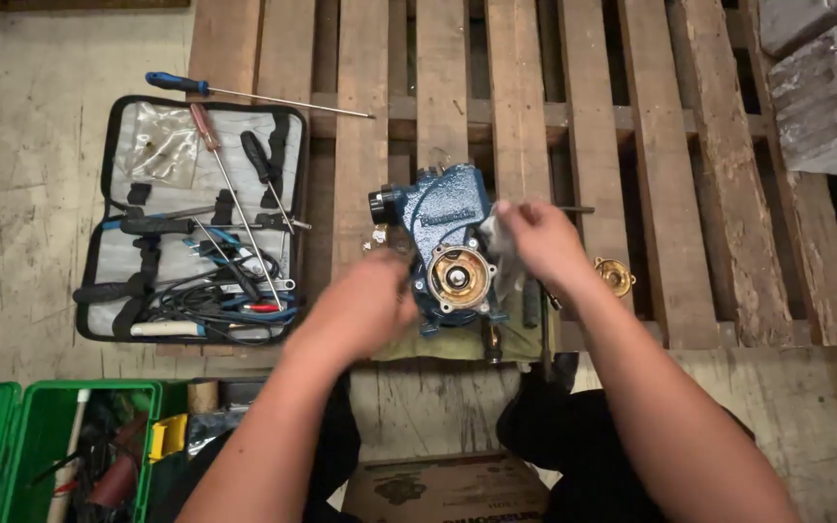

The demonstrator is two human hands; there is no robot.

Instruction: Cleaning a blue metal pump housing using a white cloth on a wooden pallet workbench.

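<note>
A cardboard box is lying nearest, between the knees, with a green toolbox sitting open off to the left. Just beyond, the left hand is bracing the blue pump from its left side; its fingers are curling against the casing, though how tightly I cannot tell through the blur. The right hand is closing on a white rag, pressing it to the pump's right flank beside the round brass opening. The pump is standing on a green cloth at the near edge of the pallet.

A brass disc is resting on a slat just right of the right wrist, and small loose parts are sitting by the pump's left side. A tool pouch is lying open on the floor to the left, with a blue-handled screwdriver beyond it.

The likely risks, as I judge them: the gaps between slats are lying right beside the disc and the loose parts, so a wrist brushing them could be sending them through. The rag could also be snagging or leaving lint in the opening, and the pump could be tipping off the near edge if the bracing hand is slackening.
</note>
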